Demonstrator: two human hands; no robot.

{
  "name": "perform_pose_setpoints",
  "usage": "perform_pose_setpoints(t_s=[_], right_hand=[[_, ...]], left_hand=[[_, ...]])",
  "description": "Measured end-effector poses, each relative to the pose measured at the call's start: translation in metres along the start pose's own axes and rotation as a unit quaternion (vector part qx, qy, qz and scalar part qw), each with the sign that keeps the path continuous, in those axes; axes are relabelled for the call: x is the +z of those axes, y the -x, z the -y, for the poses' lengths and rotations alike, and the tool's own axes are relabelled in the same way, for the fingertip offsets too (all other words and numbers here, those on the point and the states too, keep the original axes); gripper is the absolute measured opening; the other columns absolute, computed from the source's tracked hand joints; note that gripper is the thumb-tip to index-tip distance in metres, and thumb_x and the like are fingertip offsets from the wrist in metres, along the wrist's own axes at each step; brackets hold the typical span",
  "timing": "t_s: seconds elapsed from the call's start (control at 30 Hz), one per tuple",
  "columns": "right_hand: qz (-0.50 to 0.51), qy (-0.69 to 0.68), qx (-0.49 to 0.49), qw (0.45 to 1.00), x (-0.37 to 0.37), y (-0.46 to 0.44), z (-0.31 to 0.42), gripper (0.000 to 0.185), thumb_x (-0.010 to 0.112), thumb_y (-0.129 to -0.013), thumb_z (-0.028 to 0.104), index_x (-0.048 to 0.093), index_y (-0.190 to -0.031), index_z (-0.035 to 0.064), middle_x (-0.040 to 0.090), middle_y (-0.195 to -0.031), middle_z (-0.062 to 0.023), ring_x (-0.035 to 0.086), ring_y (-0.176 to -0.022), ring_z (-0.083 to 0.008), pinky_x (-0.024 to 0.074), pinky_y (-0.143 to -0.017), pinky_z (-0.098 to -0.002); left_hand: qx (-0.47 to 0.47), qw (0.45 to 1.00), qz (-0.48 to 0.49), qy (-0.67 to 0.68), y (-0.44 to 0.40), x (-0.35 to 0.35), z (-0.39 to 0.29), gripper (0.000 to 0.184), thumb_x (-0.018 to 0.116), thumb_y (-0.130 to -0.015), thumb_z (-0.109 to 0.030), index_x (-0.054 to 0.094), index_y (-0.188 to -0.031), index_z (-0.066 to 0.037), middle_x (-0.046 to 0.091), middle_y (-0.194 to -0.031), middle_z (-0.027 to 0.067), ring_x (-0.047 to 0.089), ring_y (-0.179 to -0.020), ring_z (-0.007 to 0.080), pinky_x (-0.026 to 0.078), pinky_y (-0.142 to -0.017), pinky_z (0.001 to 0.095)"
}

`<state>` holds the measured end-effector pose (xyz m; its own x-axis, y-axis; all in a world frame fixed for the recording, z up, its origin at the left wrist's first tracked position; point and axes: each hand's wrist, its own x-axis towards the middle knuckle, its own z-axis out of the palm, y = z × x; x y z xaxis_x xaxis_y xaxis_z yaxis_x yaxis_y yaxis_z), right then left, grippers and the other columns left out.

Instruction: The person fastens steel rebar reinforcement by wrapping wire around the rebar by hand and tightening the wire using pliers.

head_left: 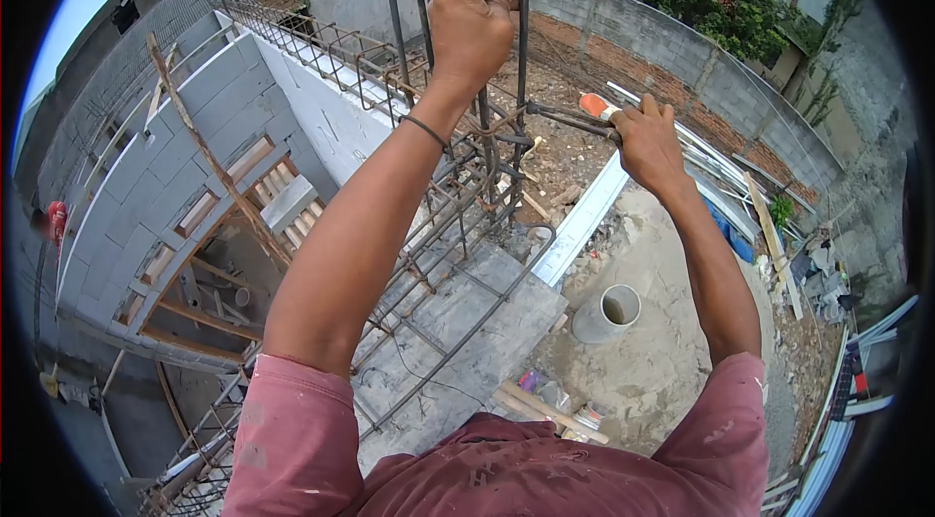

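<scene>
Grips upright rebar [523,50] high up with left hand [474,25], fingers curled closed; cannot tell how many bars sit inside. Holds pincers [560,115] in right hand [650,139], fist wrapped round handles, orange-and-white grip [596,106] jutting above. Points pincer head left, right beside upright rebar below left hand; cannot tell whether biting anything. Note below: horizontal rebar cage [450,353] over concrete slab [531,298]. Note right of slab: grey pipe [606,313], open end up, on sandy ground [672,361].
</scene>
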<state>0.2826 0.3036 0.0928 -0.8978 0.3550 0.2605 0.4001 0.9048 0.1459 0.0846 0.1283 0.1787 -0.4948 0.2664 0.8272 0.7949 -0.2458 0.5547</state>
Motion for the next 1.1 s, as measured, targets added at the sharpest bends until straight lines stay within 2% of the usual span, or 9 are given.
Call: perform_pose_setpoints(t_s=[0.1, 0.2, 0.23, 0.37, 0.53, 0.7, 0.8, 0.93, 1.1], right_hand=[[-0.11, 0.015, -0.034, 0.993, -0.005, 0.0, 0.001, 0.019, 0.068, -0.089, 0.015, 0.067, -0.104, 0.0036, 0.072, -0.103, -0.0144, 0.059, -0.121, -0.0316, 0.0363, -0.105, -0.057], [0.037, -0.022, 0.037, 0.998, -0.011, -0.011, 0.005, 0.036, 0.074, -0.088, 0.031, 0.064, -0.105, 0.0, 0.071, -0.09, -0.0217, 0.069, -0.095, -0.04, 0.0525, -0.083, -0.0528], [-0.016, -0.015, -0.004, 1.0, 0.003, -0.015, -0.008, 0.031, 0.072, -0.089, 0.028, 0.064, -0.102, 0.0004, 0.07, -0.083, -0.0234, 0.07, -0.083, -0.0429, 0.0547, -0.073, -0.052], [-0.08, -0.019, -0.054, 0.995, 0.028, -0.044, -0.032, 0.014, 0.068, -0.084, 0.015, 0.066, -0.096, 0.0079, 0.07, -0.085, -0.0155, 0.07, -0.082, -0.0376, 0.0546, -0.073, -0.0502], [-0.203, -0.074, -0.221, 0.951, 0.071, -0.133, -0.062, 0.017, 0.074, -0.075, 0.012, 0.063, -0.087, 0.0096, 0.066, -0.079, -0.0088, 0.068, -0.076, -0.0336, 0.0541, -0.068, -0.0473], [-0.308, -0.177, -0.427, 0.832, 0.091, -0.215, -0.048, 0.016, 0.072, -0.082, 0.008, 0.056, -0.08, 0.0073, 0.054, -0.07, -0.0094, 0.057, -0.06, -0.0305, 0.0439, -0.053, -0.0428], [-0.356, -0.21, -0.459, 0.787, 0.106, -0.251, -0.032, 0.016, 0.072, -0.083, 0.006, 0.057, -0.08, 0.0061, 0.053, -0.069, -0.0101, 0.057, -0.06, -0.0309, 0.0434, -0.053, -0.0421], [-0.319, -0.281, -0.398, 0.812, 0.148, -0.253, -0.005, 0.015, 0.073, -0.078, 0.011, 0.061, -0.085, 0.0083, 0.061, -0.076, -0.0103, 0.064, -0.07, -0.0316, 0.0504, -0.062, -0.0443], [-0.246, -0.194, -0.252, 0.916, 0.13, -0.17, -0.047, 0.018, 0.073, -0.074, 0.011, 0.064, -0.09, 0.0086, 0.067, -0.081, -0.0101, 0.068, -0.075, -0.0341, 0.0537, -0.068, -0.0458]], left_hand=[[0.044, 0.998, -0.002, -0.034, -0.002, 0.0, 0.013, 0.021, 0.063, -0.098, -0.007, 0.075, -0.113, 0.001, 0.079, -0.095, 0.0134, 0.077, -0.087, 0.0192, 0.058, -0.074, 0.0281], [0.057, 0.998, 0.004, -0.028, -0.002, -0.002, 0.012, 0.021, 0.063, -0.098, -0.007, 0.075, -0.114, 0.0, 0.078, -0.098, 0.014, 0.077, -0.088, 0.019, 0.058, -0.074, 0.0283], [0.052, 0.998, 0.02, -0.042, -0.001, -0.004, 0.009, 0.022, 0.062, -0.099, -0.007, 0.074, -0.115, 0.001, 0.078, -0.1, 0.0145, 0.077, -0.089, 0.0191, 0.058, -0.073, 0.028], [0.043, 0.998, -0.002, -0.052, -0.002, -0.005, 0.006, 0.029, 0.066, -0.098, -0.017, 0.072, -0.116, 0.004, 0.075, -0.102, 0.0158, 0.07, -0.091, 0.0176, 0.055, -0.078, 0.0302], [-0.04, 0.999, 0.014, -0.016, 0.005, -0.008, -0.03, 0.024, 0.061, -0.098, -0.008, 0.074, -0.114, 0.005, 0.077, -0.1, 0.0167, 0.073, -0.091, 0.0181, 0.055, -0.079, 0.0308], [0.024, 0.997, -0.005, 0.072, -0.004, 0.007, 0.022, 0.024, 0.056, -0.102, -0.004, 0.07, -0.115, 0.01, 0.076, -0.099, 0.018, 0.074, -0.089, 0.0207, 0.057, -0.081, 0.0295], [0.043, 0.99, 0.019, 0.13, -0.006, 0.005, 0.024, 0.026, 0.053, -0.104, -0.005, 0.067, -0.12, 0.011, 0.075, -0.103, 0.0218, 0.074, -0.093, 0.023, 0.059, -0.082, 0.0315], [0.087, 0.995, 0.035, -0.028, -0.006, -0.004, 0.014, 0.025, 0.058, -0.102, -0.008, 0.07, -0.12, 0.006, 0.078, -0.103, 0.0152, 0.077, -0.09, 0.0195, 0.057, -0.071, 0.0265], [0.11, 0.993, 0.043, -0.024, -0.005, -0.002, 0.013, 0.026, 0.054, -0.105, -0.008, 0.068, -0.119, 0.009, 0.076, -0.107, 0.0185, 0.076, -0.095, 0.0257, 0.059, -0.084, 0.0306]])
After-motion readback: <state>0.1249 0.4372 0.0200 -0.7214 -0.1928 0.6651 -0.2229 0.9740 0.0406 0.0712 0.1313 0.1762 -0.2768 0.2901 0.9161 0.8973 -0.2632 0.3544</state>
